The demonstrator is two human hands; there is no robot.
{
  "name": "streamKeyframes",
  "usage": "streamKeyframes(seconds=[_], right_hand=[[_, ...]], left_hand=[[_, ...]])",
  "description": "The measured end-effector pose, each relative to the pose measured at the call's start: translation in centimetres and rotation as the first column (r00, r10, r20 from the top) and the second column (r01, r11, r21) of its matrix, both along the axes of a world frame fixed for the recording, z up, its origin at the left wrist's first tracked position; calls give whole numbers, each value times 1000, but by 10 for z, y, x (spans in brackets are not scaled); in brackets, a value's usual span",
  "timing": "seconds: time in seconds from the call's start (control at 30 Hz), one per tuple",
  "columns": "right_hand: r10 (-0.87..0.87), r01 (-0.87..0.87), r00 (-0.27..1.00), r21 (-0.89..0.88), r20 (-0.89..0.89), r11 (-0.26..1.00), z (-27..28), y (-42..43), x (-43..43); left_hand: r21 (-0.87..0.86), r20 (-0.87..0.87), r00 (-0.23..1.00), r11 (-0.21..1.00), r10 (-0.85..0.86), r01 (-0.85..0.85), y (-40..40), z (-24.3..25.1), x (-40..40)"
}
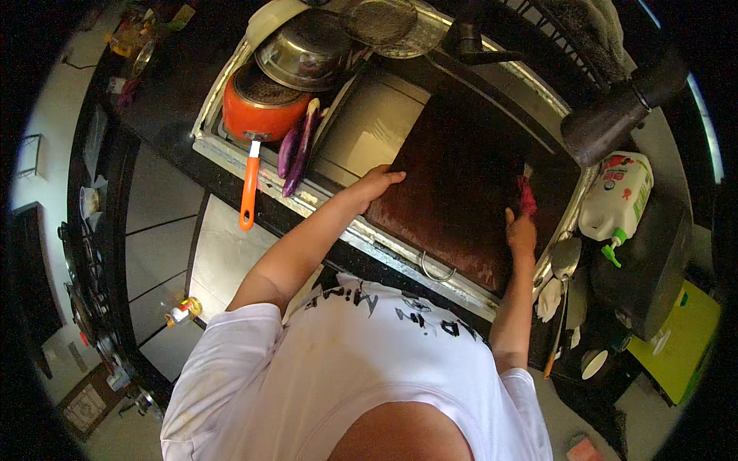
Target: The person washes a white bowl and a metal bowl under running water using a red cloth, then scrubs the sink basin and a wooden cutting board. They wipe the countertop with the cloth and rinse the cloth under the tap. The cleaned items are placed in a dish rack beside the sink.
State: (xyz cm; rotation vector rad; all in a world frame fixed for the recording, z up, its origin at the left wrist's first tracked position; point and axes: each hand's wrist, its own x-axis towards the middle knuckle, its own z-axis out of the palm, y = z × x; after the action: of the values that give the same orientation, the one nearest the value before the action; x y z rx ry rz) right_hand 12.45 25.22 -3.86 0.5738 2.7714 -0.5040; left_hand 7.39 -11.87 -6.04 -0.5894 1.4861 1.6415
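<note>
A large dark brown board (pixel 444 201), seemingly wooden, lies across the stove top in front of me. My left hand (pixel 377 183) rests at the board's left edge, its thumb over the edge; the fingers are partly hidden, so a firm grip cannot be told. At the board's right side is my right hand (pixel 520 229), beside a crumpled pink-red thing (pixel 526 197), perhaps a cloth; whether the fingers hold it is unclear in the shade. Two purple eggplants (pixel 300 150) lie left of my left hand, next to an orange saucepan (pixel 262 112) with its handle towards me.
A steel bowl (pixel 305 52) and round pans stand at the back left. To the right are a white pump bottle (pixel 617 196) lying tilted, a metal ladle (pixel 566 257), a large dark wok (pixel 640 276) and a yellow-green board (pixel 680 346). A bottle (pixel 184 311) stands at the lower left.
</note>
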Motion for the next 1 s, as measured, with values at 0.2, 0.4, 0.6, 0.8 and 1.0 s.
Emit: streamKeyframes(seconds=[0.2, 0.4, 0.6, 0.8, 1.0], right_hand=[[-324, 426, 903, -508, 281, 748, -38, 41, 38], [-118, 405, 899, -694, 423, 596, 9, 28, 65], [-112, 367, 922, -742, 372, 561, 59, -27, 115], [-275, 309, 943, -803, 189, 510, 134, -106, 157], [-336, 176, 940, -776, -49, 605, 209, -225, 155]], left_hand=[[-336, -222, 972, 942, -83, 4, 27, 82, 6], [-92, -248, 969, 995, 21, -45, 4, 159, 27], [185, -321, 945, 983, 58, 2, -44, 210, 86], [210, -433, 899, 977, 59, 37, -91, 242, 106], [409, -513, 844, 909, 157, 80, -214, 293, 136]])
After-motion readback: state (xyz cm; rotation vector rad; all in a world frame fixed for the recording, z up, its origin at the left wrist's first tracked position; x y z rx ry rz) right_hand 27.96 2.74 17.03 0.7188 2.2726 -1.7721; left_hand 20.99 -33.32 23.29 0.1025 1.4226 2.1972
